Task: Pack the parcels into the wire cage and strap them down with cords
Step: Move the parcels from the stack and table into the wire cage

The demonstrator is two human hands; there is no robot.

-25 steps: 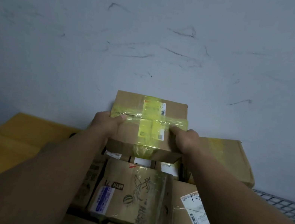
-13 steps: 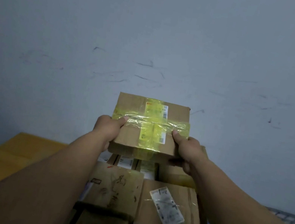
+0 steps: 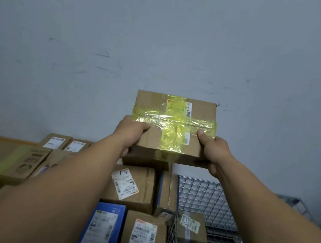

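Your left hand [image 3: 132, 132] and right hand [image 3: 214, 152] each grip a side of one parcel [image 3: 152, 102], held in the air before the wall [image 3: 170, 37], above the stack [image 3: 133, 187] in the cage [image 3: 202, 195]. It's brown cardboard, with two yellow tape bands [image 3: 173, 120] crossing.

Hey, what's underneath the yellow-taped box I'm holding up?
Below the yellow-taped box: a labelled carton and the wire cage. The box covers whatever sits directly beneath it.
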